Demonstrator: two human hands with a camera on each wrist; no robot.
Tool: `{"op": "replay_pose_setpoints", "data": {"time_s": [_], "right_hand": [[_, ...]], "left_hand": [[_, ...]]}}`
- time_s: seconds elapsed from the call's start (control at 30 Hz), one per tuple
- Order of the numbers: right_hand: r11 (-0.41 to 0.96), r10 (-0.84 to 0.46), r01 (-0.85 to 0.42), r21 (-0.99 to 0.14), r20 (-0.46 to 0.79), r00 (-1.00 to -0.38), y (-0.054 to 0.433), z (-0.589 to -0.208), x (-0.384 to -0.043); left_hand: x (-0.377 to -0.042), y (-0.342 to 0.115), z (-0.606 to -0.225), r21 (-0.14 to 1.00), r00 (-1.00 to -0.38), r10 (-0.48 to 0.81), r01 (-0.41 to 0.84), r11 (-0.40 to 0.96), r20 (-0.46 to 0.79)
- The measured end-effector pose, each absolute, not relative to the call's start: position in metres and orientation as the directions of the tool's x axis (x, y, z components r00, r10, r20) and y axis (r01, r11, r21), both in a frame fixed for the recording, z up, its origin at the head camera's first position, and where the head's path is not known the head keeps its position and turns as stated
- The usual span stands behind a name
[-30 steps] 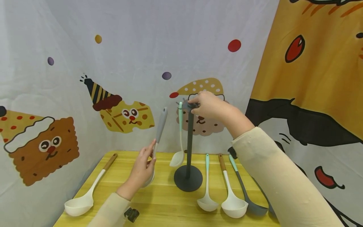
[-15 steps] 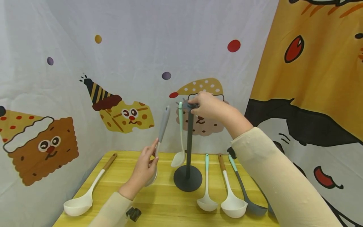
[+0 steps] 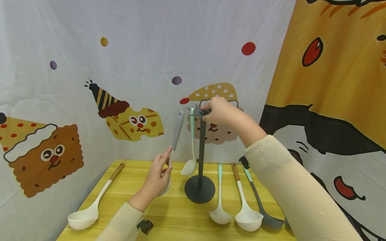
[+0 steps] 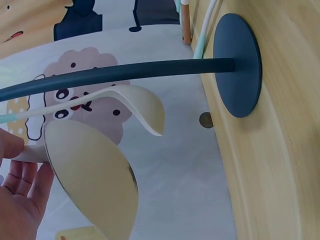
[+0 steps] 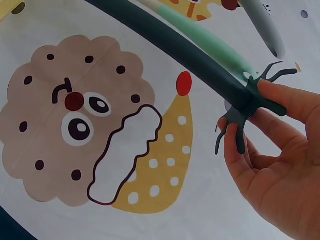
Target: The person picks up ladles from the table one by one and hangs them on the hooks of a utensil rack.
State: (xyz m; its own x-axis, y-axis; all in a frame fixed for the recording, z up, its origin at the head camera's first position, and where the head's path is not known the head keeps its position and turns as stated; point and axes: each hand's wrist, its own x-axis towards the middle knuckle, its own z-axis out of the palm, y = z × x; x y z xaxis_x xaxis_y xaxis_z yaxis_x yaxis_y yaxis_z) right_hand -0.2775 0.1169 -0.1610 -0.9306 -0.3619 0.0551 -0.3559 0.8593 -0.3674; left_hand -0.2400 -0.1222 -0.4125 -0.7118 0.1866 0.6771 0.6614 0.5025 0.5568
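My left hand (image 3: 155,179) pinches the white shaft of a grey-handled ladle (image 3: 178,129), its handle pointing up and leaning slightly right. In the left wrist view the pale bowl of this ladle (image 4: 92,175) hangs below the fingers. A dark utensil stand (image 3: 201,150) with a round base rises just to the right. From one of its hooks hangs a mint-handled ladle (image 3: 192,134) with a white bowl. Up at the top, my right hand (image 3: 221,112) grips the hooked head (image 5: 247,102) of the stand between thumb and fingers.
On the wooden table (image 3: 181,217), a brown-handled white ladle (image 3: 84,217) lies at the left. Right of the stand lie a mint-handled white ladle (image 3: 220,214), another brown-handled one (image 3: 248,219) and a dark-bowled ladle (image 3: 271,221). A printed cloth (image 3: 144,43) hangs behind.
My left hand has moved a little right with the grey-handled ladle, bringing its handle closer to the hanging ladle. The right hand stays on the stand's head.
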Motion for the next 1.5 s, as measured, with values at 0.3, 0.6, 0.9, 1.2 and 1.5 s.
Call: {"op": "replay_pose_setpoints", "data": {"time_s": [0.3, 0.6, 0.9, 1.2, 1.5], "right_hand": [[0.87, -0.304, -0.3, -0.391, 0.054, -0.951, 0.114, -0.16, -0.276], [0.873, -0.3, -0.298, -0.386, 0.058, -0.952, 0.113, -0.16, -0.276], [0.877, -0.306, -0.307, -0.371, 0.063, -0.95, 0.113, -0.16, -0.277], [0.882, -0.298, -0.299, -0.364, 0.06, -0.953, 0.112, -0.161, -0.279], [0.885, -0.296, -0.299, -0.358, 0.062, -0.953, 0.112, -0.162, -0.279]], "left_hand": [[-0.238, -0.116, -0.412, 0.556, -0.695, 0.187, 0.683, 0.473, 0.694], [-0.24, -0.111, -0.411, 0.55, -0.677, 0.202, 0.707, 0.444, 0.708], [-0.241, -0.107, -0.411, 0.549, -0.679, 0.21, 0.707, 0.445, 0.704], [-0.241, -0.104, -0.408, 0.576, -0.708, 0.215, 0.683, 0.45, 0.672], [-0.241, -0.102, -0.406, 0.575, -0.714, 0.234, 0.681, 0.453, 0.66]]}}
